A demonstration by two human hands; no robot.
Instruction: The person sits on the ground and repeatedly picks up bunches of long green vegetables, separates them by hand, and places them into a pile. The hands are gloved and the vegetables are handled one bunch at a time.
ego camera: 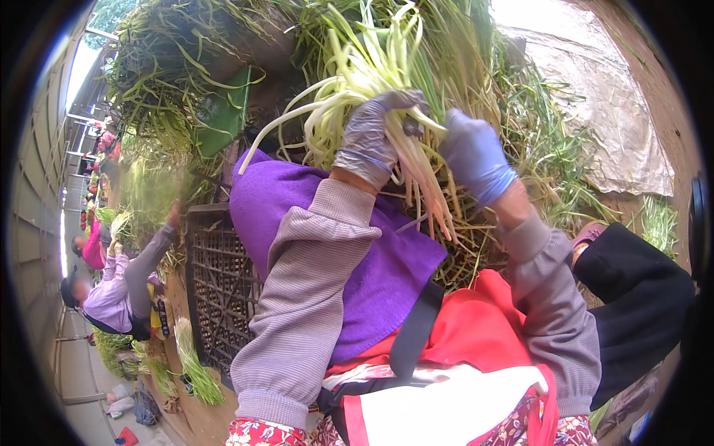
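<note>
My left hand [371, 131], in a thin translucent glove, grips a bunch of pale yellow-green leafy stalks [368, 72] that look like garlic chives. Its leaves fan out towards the top of the view, and the whitish-pink stem ends [427, 184] hang down past my palm. Close by on the right, my gloved right hand [477, 153] has its fingers closed on the end of one pale stalk [427, 120] that runs out from the bunch. The purple cloth [312, 223] over my lap lies beneath my left forearm. Both fingertips' exact contacts are partly hidden.
Heaps of green stalks [162, 72] and loose trimmings [535, 128] surround me. A black plastic crate [220, 267] stands at my left. Beyond it, another person [111, 301] sits near bundled stalks [195, 362]. A pale sheet [591, 95] lies on the ground at upper right.
</note>
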